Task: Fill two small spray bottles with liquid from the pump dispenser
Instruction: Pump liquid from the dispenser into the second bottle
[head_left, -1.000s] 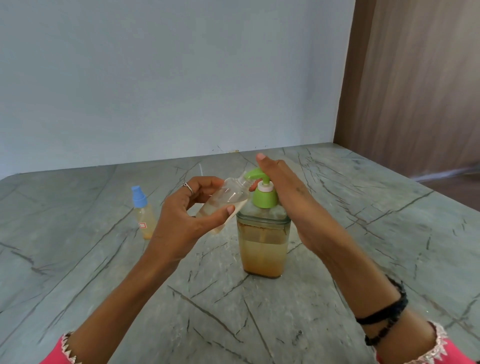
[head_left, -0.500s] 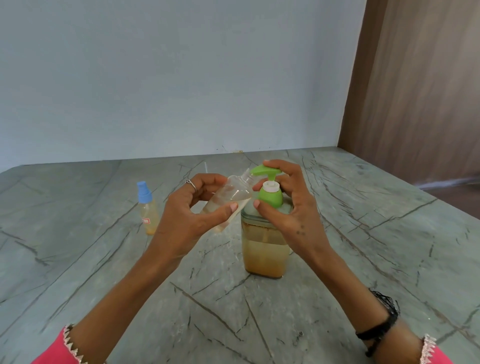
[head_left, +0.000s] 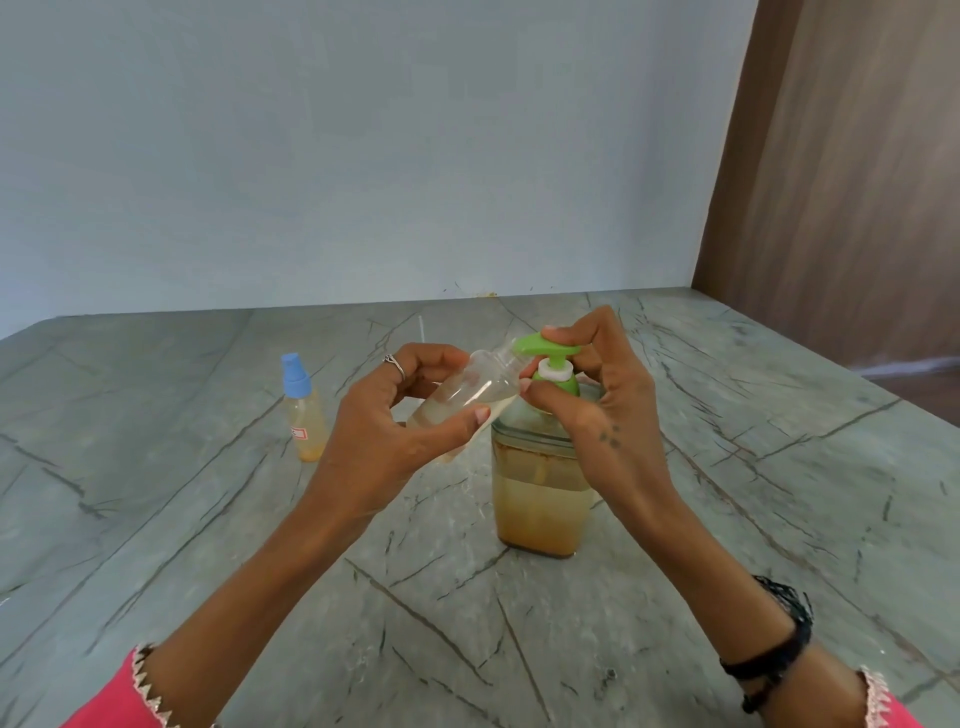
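The pump dispenser (head_left: 540, 483) stands upright on the grey veined worktop (head_left: 779, 493), a clear square jar part full of cloudy amber liquid, topped by a green pump head (head_left: 550, 351) with a white collar. The right hand (head_left: 597, 410) is curled round that pump head: its fingers lie over the top of the lever and the thumb presses against the green dome just under the collar. The left hand (head_left: 384, 431), just left of the dispenser, grips an uncapped clear spray bottle (head_left: 467, 397) between thumb and curled fingers. The bottle is tilted, its open neck raised to the dispenser's spout; whether neck and spout touch cannot be told. A little pale liquid lies in its lower end. A ring sits on one left finger. Well to the left of the dispenser, a second small spray bottle (head_left: 306, 415) stands upright on the worktop, with a blue spray cap and yellowish liquid inside. Black bands circle the right wrist, and pink sleeves show on both arms.
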